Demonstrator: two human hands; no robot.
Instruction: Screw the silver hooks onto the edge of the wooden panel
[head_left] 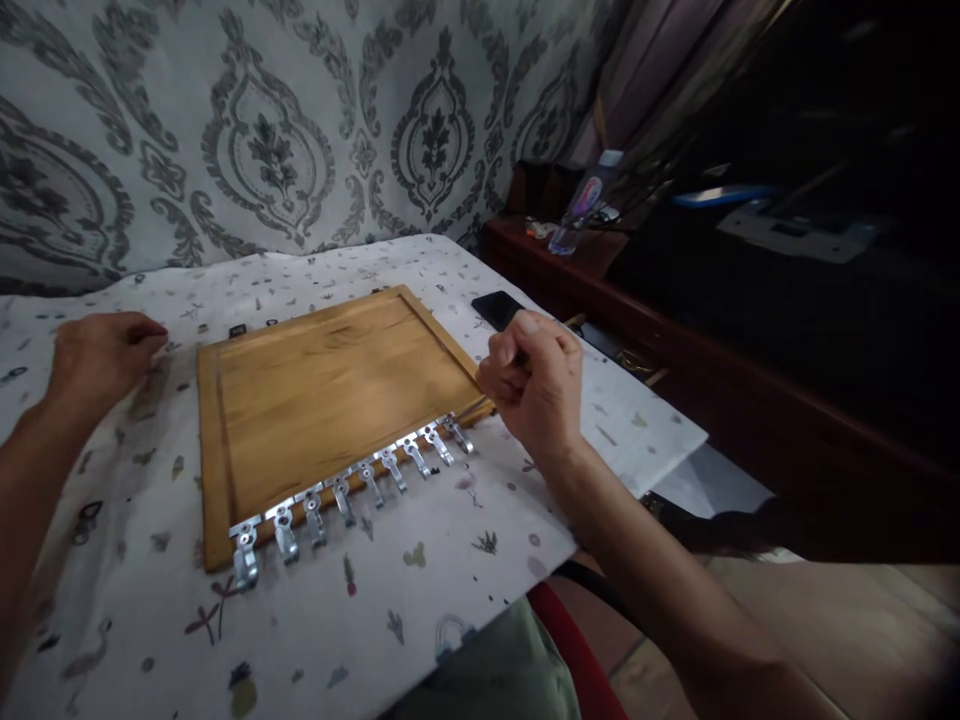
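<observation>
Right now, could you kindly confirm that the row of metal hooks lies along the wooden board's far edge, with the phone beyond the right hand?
Not quite: the head view shows the row of metal hooks along the near edge of the wooden board, not the far one. The phone does lie beyond the right hand.

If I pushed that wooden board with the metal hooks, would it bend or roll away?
Probably neither. The wooden board looks stiff, with a flat panel and solid strips along its sides. It lies flat, so it would likely slide, not roll. The metal hooks stick out past the near edge, so they might snag the printed tablecloth.
</observation>
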